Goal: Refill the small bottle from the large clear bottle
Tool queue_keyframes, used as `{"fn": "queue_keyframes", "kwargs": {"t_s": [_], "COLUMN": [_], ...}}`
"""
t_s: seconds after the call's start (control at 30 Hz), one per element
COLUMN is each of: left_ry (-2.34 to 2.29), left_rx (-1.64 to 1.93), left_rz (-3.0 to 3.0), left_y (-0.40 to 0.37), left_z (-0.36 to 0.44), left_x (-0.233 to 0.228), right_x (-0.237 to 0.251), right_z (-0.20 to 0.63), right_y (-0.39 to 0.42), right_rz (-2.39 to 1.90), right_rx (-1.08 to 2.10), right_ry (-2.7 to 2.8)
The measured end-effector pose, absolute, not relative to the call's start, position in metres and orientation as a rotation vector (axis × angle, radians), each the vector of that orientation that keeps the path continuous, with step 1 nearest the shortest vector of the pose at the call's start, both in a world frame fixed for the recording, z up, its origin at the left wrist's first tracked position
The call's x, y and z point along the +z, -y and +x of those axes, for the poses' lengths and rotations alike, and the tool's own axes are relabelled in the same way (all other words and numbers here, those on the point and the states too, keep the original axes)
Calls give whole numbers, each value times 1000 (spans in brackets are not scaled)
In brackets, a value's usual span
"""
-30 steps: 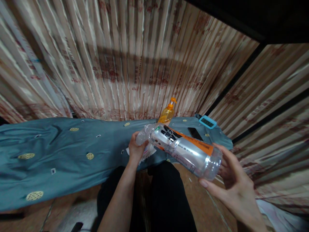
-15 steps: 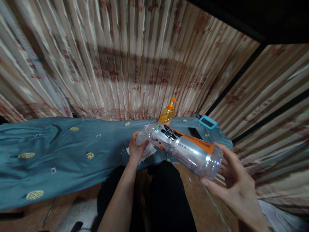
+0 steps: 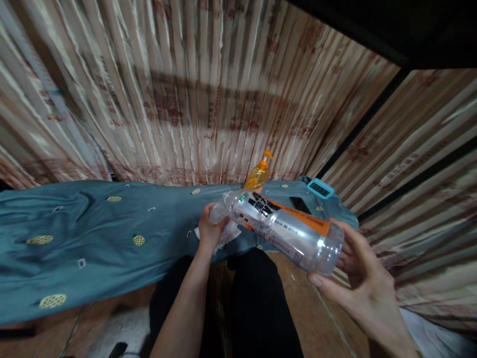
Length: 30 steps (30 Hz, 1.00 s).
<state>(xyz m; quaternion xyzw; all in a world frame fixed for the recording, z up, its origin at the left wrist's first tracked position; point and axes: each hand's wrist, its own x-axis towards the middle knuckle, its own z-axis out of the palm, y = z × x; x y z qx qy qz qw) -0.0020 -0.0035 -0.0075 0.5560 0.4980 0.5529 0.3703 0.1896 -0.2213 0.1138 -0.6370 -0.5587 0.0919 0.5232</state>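
Pleated curtain behind, clear bottle aslant between, left hand gripping its neck, right hand holding its base

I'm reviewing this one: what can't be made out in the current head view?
All in the head view:
Pump bottle: base hidden behind the clear bottle.
Clear bottle: the label's fine print is too small and blurred.
White wrapper: partly covered by the left hand and the clear bottle.
Blue-framed display: digits too small to read.
White cloth-like item: cut off by the picture's edge.
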Motion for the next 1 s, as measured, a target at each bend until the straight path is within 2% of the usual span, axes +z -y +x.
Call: {"fn": "queue_keyframes", "kwargs": {"t_s": [1.0], "left_ry": [-1297], "left_rx": [1425], "left_rz": [1414], "left_y": [3], "left_z": [-1], "left_x": [-9], "right_x": [118], "right_z": [193], "right_y": [219], "right_rz": [-1548], "right_rx": [196], "right_ry": [1392]}}
